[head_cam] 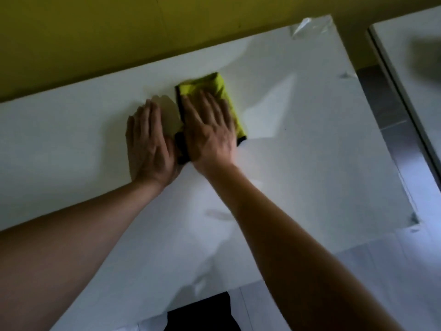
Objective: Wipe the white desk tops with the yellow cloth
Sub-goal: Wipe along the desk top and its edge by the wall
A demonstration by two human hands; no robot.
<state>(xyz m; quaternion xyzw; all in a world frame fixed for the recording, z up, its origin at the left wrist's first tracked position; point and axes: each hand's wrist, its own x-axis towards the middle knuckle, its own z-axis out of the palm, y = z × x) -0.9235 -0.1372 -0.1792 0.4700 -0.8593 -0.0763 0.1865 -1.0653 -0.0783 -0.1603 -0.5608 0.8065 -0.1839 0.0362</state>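
Wiping in progress, we judge: folded yellow microfibre cloth w/ dark edging [220,91] lies flat on the white glossy desk surface [310,139], mid-depth, nearer the yellow-green back wall [95,44] than the front edge. Our right hand [210,130] is spread flat on top of it, fingers extended, pressing rather than gripping. Our left hand [149,144] is flat on the bare surface just beside, palm down, holding nothing, thumb side touching the cloth's dark edge. Clear film [310,26] peels at the far right corner. Second white desk top [410,56] stands apart to the right, prob. not yet wiped. Next move needs steady downward pressure, sweeping toward uncovered areas.
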